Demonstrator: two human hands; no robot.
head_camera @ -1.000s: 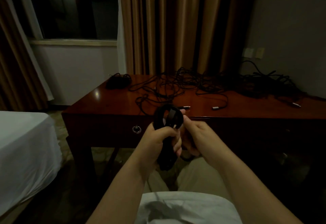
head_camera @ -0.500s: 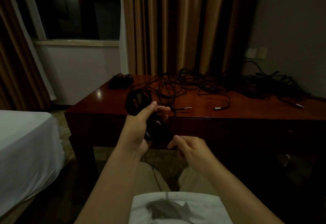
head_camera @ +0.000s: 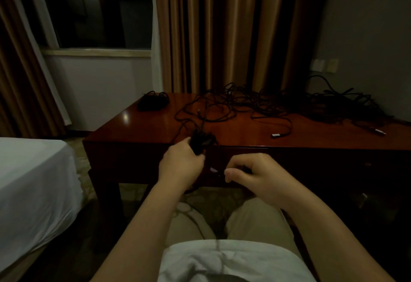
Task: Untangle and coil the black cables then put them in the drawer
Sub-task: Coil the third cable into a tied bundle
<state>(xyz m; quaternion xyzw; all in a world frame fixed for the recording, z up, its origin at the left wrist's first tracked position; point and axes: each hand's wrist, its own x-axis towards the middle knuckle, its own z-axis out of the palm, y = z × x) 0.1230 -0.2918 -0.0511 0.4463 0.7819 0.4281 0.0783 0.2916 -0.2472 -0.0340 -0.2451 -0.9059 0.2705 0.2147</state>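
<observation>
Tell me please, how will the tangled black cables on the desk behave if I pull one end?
Probably floppy: the tangled cables lie in loose loops. Pulling one end would likely drag neighbouring strands, since they overlap.

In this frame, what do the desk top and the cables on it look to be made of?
Desk: seemingly wood or wood veneer with a glossy reddish-brown varnish; it mirrors a bright light spot near its left edge.
Tangled cables: apparently matte black rubber or plastic sheathing that lies in loose, limp loops; the plug at one end glints like metal.
Coiled bundle in the left hand: the same black sheathing, as far as the dim light shows.
</observation>
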